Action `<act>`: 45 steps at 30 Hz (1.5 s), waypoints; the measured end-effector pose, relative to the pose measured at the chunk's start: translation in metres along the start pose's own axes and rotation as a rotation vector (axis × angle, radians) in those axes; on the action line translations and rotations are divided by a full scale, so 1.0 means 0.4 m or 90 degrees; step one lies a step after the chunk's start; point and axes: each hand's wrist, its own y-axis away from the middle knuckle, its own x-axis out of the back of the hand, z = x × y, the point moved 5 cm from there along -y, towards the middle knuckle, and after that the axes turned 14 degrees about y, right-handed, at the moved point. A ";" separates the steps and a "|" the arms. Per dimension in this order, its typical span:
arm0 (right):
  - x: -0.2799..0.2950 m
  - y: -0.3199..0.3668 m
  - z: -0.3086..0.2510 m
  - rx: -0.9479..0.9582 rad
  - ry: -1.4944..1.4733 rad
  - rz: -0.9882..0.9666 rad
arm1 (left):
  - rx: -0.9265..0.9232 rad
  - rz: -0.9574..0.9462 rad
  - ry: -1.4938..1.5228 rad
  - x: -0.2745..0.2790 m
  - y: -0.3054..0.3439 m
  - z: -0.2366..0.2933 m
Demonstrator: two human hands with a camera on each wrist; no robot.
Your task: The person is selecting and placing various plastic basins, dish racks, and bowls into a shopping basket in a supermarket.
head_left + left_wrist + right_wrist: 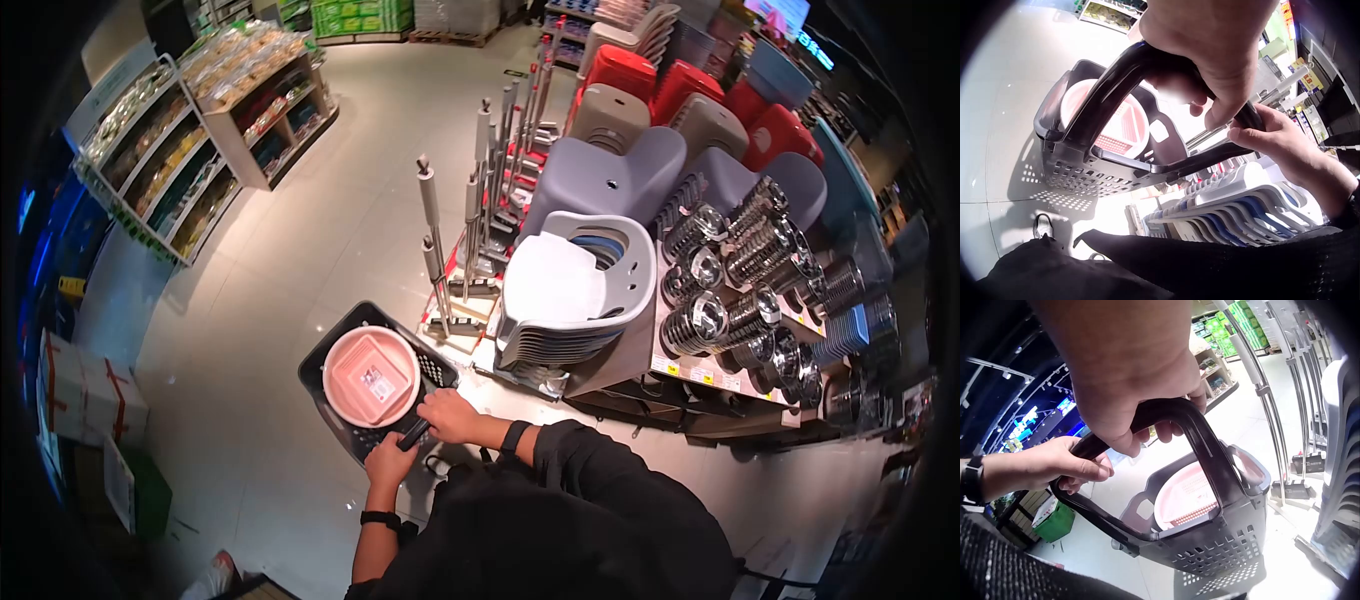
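Observation:
A dark grey shopping basket (322, 357) with perforated sides holds a round pink basin (343, 400), and a smaller pink rectangular basket (362, 372) with a white label lies inside the basin. My left hand (390, 462) grips one end of the black handle (413, 434); my right hand (450, 415) grips its other end. Fingers of both hands curl round the bar in the left wrist view, where the left hand (1210, 56) is nearest and the right hand (1279, 134) lies further along. The right wrist view has the right hand (1129, 381) over the handle, beside the left (1054, 464).
Stacked white and grey stools (575, 285) stand at the right, near shelves of metal bowls (700, 318). Mops with upright poles (430, 200) stand just beyond the basket. Snack shelves (160, 150) are at the back left, white boxes (90, 390) at the left. Tiled floor (270, 290) runs between.

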 end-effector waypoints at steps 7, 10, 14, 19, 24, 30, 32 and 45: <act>-0.002 -0.086 -0.004 -0.070 -0.002 -0.049 | -0.062 -0.018 -0.008 0.079 -0.077 0.004; 0.005 -0.125 -0.011 -0.095 -0.016 -0.014 | -0.056 -0.039 -0.007 0.108 -0.117 -0.023; 0.005 -0.150 -0.011 -0.107 -0.010 -0.029 | -0.058 -0.053 -0.002 0.132 -0.153 -0.005; -0.010 -0.193 -0.002 -0.105 0.001 0.019 | -0.066 -0.062 0.002 0.163 -0.198 -0.022; 0.012 -0.232 -0.005 -0.094 0.018 0.005 | -0.071 -0.043 0.015 0.197 -0.226 -0.040; 0.023 -0.282 -0.005 -0.069 -0.001 0.043 | -0.111 -0.078 -0.021 0.221 -0.291 -0.043; 0.028 -0.293 0.012 -0.059 -0.014 0.049 | -0.105 -0.085 -0.030 0.233 -0.315 -0.031; -0.001 -0.457 0.064 -0.055 -0.109 0.012 | -0.075 -0.121 -0.044 0.306 -0.498 -0.060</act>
